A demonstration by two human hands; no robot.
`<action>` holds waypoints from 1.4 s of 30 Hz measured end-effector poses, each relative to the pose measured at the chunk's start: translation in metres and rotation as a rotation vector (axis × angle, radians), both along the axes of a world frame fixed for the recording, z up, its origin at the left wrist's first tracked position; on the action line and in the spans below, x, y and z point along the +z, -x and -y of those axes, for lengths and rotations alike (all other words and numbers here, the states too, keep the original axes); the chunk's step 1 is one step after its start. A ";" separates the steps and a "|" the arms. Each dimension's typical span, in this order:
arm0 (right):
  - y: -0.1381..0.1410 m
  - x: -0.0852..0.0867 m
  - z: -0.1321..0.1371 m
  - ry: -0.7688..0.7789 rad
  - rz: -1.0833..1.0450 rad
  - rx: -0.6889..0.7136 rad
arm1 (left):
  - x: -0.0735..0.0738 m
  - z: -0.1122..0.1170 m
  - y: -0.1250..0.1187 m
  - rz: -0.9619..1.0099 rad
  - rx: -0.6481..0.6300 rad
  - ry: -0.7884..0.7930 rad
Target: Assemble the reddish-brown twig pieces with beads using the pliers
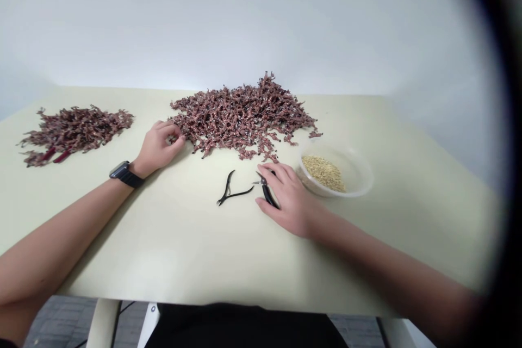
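The table [183, 244] is carrying all items. Nearest, the right hand [291, 201] is lying palm-down over a black-handled cutter [267, 193]. Its fingers are covering the handles, and whether they are gripping cannot be determined. A second pair of pliers [232, 191] is lying free just left of it. A clear bowl [359, 168] holding yellowish grains [325, 172] is sitting just beyond the right hand. Farther back, the left hand [158, 147], wearing a watch [125, 174], is loosely clenching, with its fingertips touching the edge of the large reddish-brown pile [244, 114]. A smaller pile [75, 129] is lying well apart at far left.
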State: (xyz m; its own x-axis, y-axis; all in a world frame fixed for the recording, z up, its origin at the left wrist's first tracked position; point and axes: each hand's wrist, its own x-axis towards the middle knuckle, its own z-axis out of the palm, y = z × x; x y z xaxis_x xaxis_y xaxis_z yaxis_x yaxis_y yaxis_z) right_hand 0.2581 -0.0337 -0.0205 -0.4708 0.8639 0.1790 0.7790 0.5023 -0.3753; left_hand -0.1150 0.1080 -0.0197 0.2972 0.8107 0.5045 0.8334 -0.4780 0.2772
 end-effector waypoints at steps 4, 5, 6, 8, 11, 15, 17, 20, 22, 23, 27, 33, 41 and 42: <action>0.001 0.000 0.002 0.002 0.007 0.013 | 0.000 0.001 0.001 0.003 -0.006 0.008; 0.001 0.000 0.003 0.004 0.010 0.019 | 0.000 0.002 0.001 0.006 -0.004 0.008; 0.001 0.000 0.003 0.005 0.013 0.022 | 0.001 0.003 0.001 0.009 -0.001 0.006; 0.001 0.000 0.003 0.013 0.019 0.020 | 0.002 0.005 0.001 0.009 0.002 0.009; 0.001 0.001 0.003 0.019 0.020 0.013 | 0.003 0.006 0.000 0.003 0.001 0.010; 0.000 0.001 0.003 0.011 0.013 0.015 | 0.004 0.007 -0.001 -0.004 0.005 0.006; 0.000 0.001 0.003 0.010 0.009 0.013 | 0.004 0.007 -0.001 -0.002 0.009 0.009; -0.001 0.001 0.003 0.012 0.005 0.022 | 0.004 0.008 -0.002 0.004 0.013 0.014; -0.001 0.001 0.003 0.016 0.007 0.027 | 0.004 0.009 -0.002 0.005 0.019 0.017; -0.001 0.000 0.003 0.020 0.011 0.025 | 0.004 0.010 -0.001 0.007 0.024 0.018; -0.001 -0.002 0.003 0.037 0.032 0.002 | 0.006 0.014 0.000 0.028 0.058 0.021; -0.001 -0.004 0.002 0.076 0.008 0.000 | 0.007 0.016 -0.001 0.045 0.102 0.039; -0.002 -0.002 0.004 0.128 0.054 -0.004 | 0.009 0.019 0.001 0.099 0.162 0.031; -0.001 -0.002 0.004 0.121 0.056 -0.005 | 0.009 0.019 0.002 0.105 0.172 0.028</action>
